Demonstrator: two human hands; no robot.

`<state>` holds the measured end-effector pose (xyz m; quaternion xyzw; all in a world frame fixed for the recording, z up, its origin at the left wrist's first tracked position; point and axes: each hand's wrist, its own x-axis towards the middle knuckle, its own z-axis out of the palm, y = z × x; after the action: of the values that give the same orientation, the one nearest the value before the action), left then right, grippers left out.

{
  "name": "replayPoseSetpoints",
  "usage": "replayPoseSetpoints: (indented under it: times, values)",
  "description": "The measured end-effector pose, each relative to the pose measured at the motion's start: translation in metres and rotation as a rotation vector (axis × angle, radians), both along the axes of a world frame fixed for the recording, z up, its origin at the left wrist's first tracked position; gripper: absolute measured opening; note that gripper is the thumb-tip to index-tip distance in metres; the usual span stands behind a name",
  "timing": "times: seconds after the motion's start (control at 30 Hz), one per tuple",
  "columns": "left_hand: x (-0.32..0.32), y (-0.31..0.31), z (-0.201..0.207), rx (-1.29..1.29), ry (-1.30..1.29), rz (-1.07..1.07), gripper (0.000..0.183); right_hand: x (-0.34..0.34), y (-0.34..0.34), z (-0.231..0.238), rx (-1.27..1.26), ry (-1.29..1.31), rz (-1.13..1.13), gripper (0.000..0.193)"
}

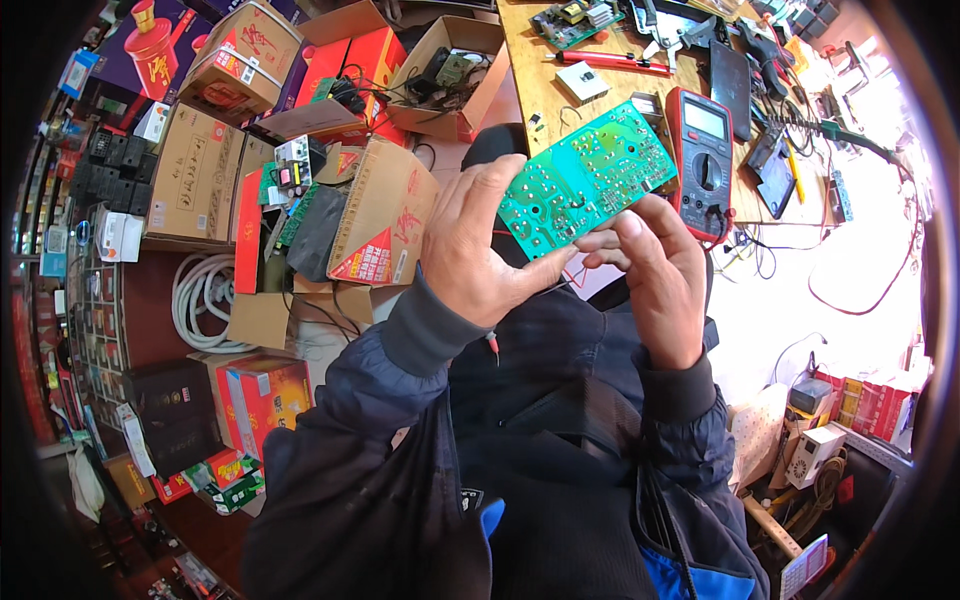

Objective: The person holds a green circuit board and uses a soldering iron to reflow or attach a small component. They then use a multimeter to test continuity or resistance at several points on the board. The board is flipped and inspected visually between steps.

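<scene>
A green circuit board (590, 180) is held tilted above my lap, its soldered side facing up. My left hand (480, 235) grips its left end, thumb along the lower edge and fingers reaching behind. At the lower right edge, my right hand (655, 265) has its fingers curled, with the thumb tip against the board; what lies under those fingertips is hidden. Thin leads show just below the board, between my hands. A red test probe (492, 343) with a bare metal tip pokes out beneath my left wrist. Beside the board's right end lies a red and black multimeter (703, 150).
The wooden table (530, 75) carries a red pen-like tool (612, 62), a white box (582, 83), another circuit board (575, 22) and tangled wires. Cardboard boxes of electronic parts (455, 75) stand at left, near a coiled white hose (205, 300). More boxes stand at lower right.
</scene>
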<state>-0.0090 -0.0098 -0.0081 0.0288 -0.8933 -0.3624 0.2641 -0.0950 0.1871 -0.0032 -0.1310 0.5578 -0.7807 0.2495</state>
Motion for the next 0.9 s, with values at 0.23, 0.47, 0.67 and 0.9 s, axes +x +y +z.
replayPoseSetpoints:
  times: [0.23,0.47,0.67,0.9]
  values:
    - [-0.010,-0.003,-0.004,0.046,0.019,-0.046,0.076,-0.005,-0.002,-0.018,-0.120,-0.151,0.022,0.025]
    - [-0.015,-0.019,-0.022,0.275,-0.073,-0.095,0.077,-0.003,0.012,-0.023,0.030,-0.141,0.095,0.049]
    - [-0.014,-0.055,-0.015,0.236,0.033,0.050,0.080,0.001,0.046,-0.019,0.151,-0.140,0.090,0.043]
    - [-0.026,-0.062,0.004,-0.188,0.227,-0.168,0.081,-0.008,0.039,-0.007,0.071,-0.038,-0.023,0.049]
